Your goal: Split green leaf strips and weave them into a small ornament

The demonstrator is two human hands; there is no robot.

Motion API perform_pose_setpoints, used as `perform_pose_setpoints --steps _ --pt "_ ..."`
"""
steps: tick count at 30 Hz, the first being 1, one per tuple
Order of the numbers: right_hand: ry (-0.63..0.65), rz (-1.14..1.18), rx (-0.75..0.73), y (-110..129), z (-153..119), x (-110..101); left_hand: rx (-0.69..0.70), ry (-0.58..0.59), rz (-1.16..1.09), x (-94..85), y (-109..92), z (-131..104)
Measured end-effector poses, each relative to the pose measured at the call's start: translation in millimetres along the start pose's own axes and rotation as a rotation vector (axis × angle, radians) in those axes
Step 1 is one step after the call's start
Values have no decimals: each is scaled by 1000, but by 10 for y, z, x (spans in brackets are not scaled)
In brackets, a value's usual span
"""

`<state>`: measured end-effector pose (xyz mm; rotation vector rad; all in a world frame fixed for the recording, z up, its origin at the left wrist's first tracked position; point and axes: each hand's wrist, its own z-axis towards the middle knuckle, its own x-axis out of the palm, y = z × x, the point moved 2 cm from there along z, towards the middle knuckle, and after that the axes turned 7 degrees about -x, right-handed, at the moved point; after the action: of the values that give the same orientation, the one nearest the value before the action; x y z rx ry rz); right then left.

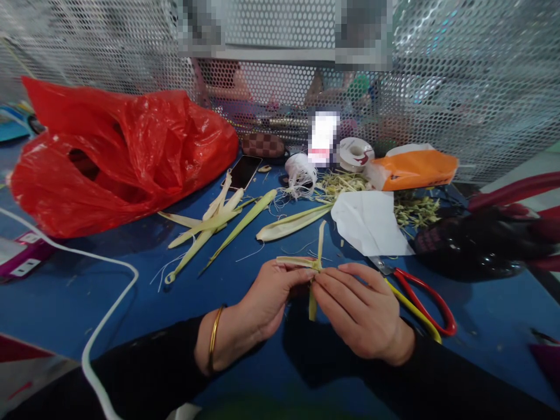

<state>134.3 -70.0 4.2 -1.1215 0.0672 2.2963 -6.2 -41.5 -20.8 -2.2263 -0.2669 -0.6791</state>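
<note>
Between the fingertips of both hands is a folded pale green leaf strip (321, 242) whose ends stick out up, left and down in a cross shape. My left hand (268, 297), with a gold bangle at the wrist, pinches its left side. From the right, my right hand (361, 306) closes its fingertips on the middle of the same strip; the crossing point is partly hidden by fingers. Several longer leaf strips (245, 224) lie beyond my left hand, one of them curled at its end. A broad curved leaf piece (293, 223) lies just past both hands.
Scissors (426, 300) with red and yellow handles lie right of my right hand, beneath white paper (371, 221). Farther back are white thread (301, 173), a ribbon spool (355, 153) and an orange packet (415, 169). A red plastic bag (131, 154) and white cable (116, 306) occupy the left.
</note>
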Motion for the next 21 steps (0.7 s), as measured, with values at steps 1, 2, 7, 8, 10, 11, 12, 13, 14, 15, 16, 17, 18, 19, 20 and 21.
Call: perform_pose_setpoints --steps 1,2,7,8,10,11,12,13,14,15,16,17,18,19,20,21 --pt "-3 12 12 -10 -2 3 -1 -2 8 -2 -15 1" --pt "-16 31 47 -28 -4 3 -1 5 26 -3 -38 2" --pt "-206 268 485 -160 -28 -7 20 137 331 0 -198 -3" --pt "-224 335 575 -177 -36 0 35 123 395 -9 -224 -3" --pt "-223 457 755 -201 -57 26 75 71 479 -31 -258 -2" --pt "-216 509 841 -210 -68 41 91 53 507 -38 -264 -2" --pt "-210 555 915 -218 -78 56 103 46 530 -42 -264 -1" --pt "-212 596 972 -225 -86 70 110 43 557 -43 -260 -1" --pt "-219 632 1013 -232 -90 83 115 40 589 -42 -253 -1" --pt "-226 665 1042 -238 -93 96 121 34 620 -39 -247 -1" --pt "-228 697 1062 -242 -93 108 128 26 640 -35 -242 -2" --pt "-225 726 1078 -245 -93 120 131 22 647 -29 -237 -3" --pt "-217 754 1090 -246 -92 131 128 26 638 -22 -232 -3" --pt "-207 779 1099 -247 -91 140 120 37 618 -14 -226 -2" --pt "-195 801 1109 -249 -91 147 106 48 592 -8 -219 0" --pt "-188 819 1119 -254 -92 152 90 56 564 -5 -213 3"
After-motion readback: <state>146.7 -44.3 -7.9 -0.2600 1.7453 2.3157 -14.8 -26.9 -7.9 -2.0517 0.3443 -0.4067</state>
